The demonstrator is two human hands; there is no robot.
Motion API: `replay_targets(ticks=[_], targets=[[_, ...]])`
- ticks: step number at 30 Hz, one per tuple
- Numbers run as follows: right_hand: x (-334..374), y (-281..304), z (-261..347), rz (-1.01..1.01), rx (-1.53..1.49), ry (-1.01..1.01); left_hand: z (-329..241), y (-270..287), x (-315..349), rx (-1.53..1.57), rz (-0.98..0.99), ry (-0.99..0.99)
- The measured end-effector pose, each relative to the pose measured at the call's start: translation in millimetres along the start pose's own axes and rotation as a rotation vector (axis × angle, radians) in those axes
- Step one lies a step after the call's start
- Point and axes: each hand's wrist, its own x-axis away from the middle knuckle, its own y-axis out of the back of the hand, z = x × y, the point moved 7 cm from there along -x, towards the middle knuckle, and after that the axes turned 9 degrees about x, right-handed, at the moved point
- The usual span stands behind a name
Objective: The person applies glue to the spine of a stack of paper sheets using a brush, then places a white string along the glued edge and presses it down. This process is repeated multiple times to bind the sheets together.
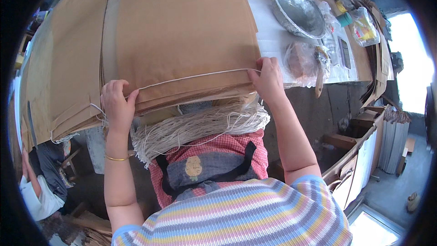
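Observation:
A thin white cord (195,76) runs nearly straight across the near part of a stack of large brown paper sheets (184,27). My left hand (119,102) pinches the cord at the stack's near left corner. At the right edge my right hand (268,79) holds its other end between thumb and fingers, against the paper. A thick bundle of loose white cords (205,125) lies across my lap, over a red checked apron (252,152) with a dark pocket. Whether the cord is fixed to the paper, I cannot tell.
Another brown paper stack (75,41) with cord ends lies left. To the right are a metal basin (300,16), a plastic-wrapped lump (301,61), a brush (320,75) and a phone (344,53). A co-worker's white sleeve (41,200) shows far left; a wooden cart (353,155) stands lower right.

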Motion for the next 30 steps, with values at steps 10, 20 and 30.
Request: replay_targets(ticks=[10,20,30], targets=[[1.9,-17.7,-7.3,0.475,-1.092,0.0,-7.8,-14.6,17.9,0.158,0.129,-0.288],[20.8,22.0,49.6,-0.145,-0.261,0.741,-21.1,-3.4,-5.3,0.522,0.42,-0.177],[-17.0,-14.8,38.9,0.055,-0.264,0.181,20.2,-32.7,-4.4,0.133,0.268,0.144]])
